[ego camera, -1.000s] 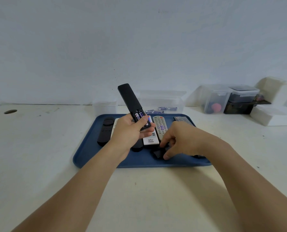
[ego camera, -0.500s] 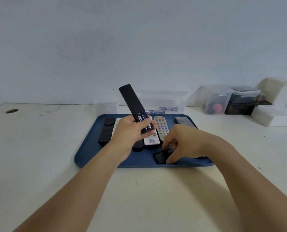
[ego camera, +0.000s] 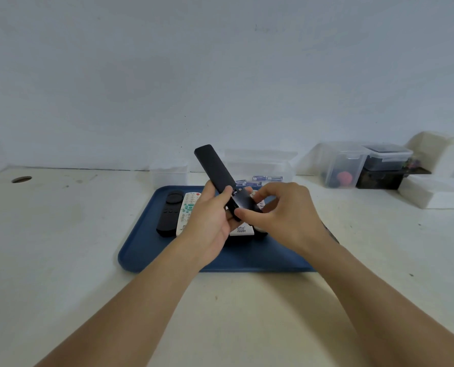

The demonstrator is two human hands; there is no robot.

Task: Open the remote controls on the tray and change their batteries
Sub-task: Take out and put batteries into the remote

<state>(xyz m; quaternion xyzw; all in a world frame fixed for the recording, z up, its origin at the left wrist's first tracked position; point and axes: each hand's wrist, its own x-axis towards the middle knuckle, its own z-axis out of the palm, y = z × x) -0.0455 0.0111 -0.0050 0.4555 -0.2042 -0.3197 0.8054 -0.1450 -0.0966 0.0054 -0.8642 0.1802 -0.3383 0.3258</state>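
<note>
Black remote (ego camera: 214, 168) is being held up over the blue tray (ego camera: 138, 251), gripped at its lower end by the left hand (ego camera: 212, 221), top end tilting up and away to the left. Right hand (ego camera: 281, 213) is pinching the black battery cover (ego camera: 245, 203) between thumb and fingers and holding it against the remote's lower back, right at the battery bay. Judging by that, the step in hand is closing this remote up: cover going back on. Can't tell whether the cover is lined up in its grooves or just sitting on top; fingers are hiding the seam. Next move is calling for the cover edge to be squared with the slot, then slid along the body until it clicks, with the left hand bracing against the push. Risk: a skewed cover jamming or popping off. Lying flat on the tray, left of the hands: another black remote (ego camera: 169, 213) and a white remote (ego camera: 188, 211) just beside it, more partly hidden under the hands. Loose batteries (ego camera: 267, 178) are sitting in a clear box (ego camera: 260, 161) behind the tray.
</note>
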